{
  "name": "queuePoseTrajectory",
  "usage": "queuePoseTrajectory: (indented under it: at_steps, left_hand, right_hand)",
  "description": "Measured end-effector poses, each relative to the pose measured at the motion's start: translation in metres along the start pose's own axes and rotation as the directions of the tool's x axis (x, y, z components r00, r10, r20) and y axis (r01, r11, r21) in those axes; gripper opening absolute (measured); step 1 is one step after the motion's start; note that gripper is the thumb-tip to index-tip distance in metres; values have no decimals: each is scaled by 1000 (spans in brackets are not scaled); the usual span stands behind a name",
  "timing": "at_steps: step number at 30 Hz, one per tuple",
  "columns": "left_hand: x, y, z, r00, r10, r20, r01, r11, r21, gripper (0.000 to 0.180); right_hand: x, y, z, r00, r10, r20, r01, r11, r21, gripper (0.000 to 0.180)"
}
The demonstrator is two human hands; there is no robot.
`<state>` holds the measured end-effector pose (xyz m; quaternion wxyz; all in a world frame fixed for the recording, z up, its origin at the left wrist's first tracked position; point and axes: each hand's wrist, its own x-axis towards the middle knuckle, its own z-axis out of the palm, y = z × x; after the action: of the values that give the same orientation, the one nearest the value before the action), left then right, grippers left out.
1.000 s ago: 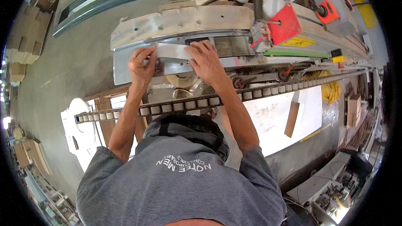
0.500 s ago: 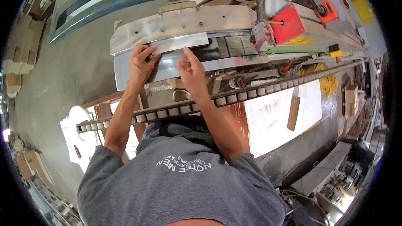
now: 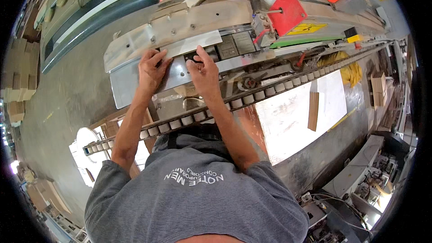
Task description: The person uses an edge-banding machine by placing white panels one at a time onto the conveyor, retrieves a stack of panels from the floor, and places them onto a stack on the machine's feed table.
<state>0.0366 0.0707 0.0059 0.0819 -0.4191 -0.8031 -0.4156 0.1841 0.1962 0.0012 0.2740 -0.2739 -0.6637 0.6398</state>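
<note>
A narrow white strip of board (image 3: 193, 42) lies along the metal bed (image 3: 128, 85) of a machine, against its long metal fence (image 3: 135, 36). My left hand (image 3: 152, 68) is at the strip's left end, its fingers bent and thumb drawn in, seemingly pinching that end. Beside the strip's near edge, my right hand (image 3: 204, 69) hovers with its index finger stretched toward the strip and the other fingers loosely bent. I see nothing in my right hand. The strip's right end reaches dark segmented pads (image 3: 236, 45) on the machine.
A red plate (image 3: 288, 11) and hoses stand at the machine's right. The roller rail (image 3: 184, 120) crosses between me and the bed. Below it lies a white panel (image 3: 292, 121) with a brown strip (image 3: 313, 110). Cardboard (image 3: 20, 67) is stacked at far left.
The white strip and both hands have moved right along the bed, bringing the strip's end to the segmented pads. My view has also shifted, so the machine appears farther left and more tilted.
</note>
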Motion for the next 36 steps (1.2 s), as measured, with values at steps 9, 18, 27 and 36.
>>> queuePoseTrajectory:
  at_steps: [9,18,27,36]
  left_hand:
    - [29,49,65,998,-40,53,42,999,-32,28]
    - [59,97,132,992,67,111,-64,998,-24,25]
    - [81,113,178,970,215,113,-205,974,-96,30]
    - [33,93,109,988,10,153,-6,1000,-27,21]
  right_hand:
    - [25,2,-61,975,-185,-126,177,982,-70,59]
    - [19,-25,-132,966,-257,-11,251,951,-184,46]
    - [-65,-13,-328,816,-293,-499,-56,818,-573,40]
    - [-129,57,-493,780,-12,-625,-614,176,-769,56]
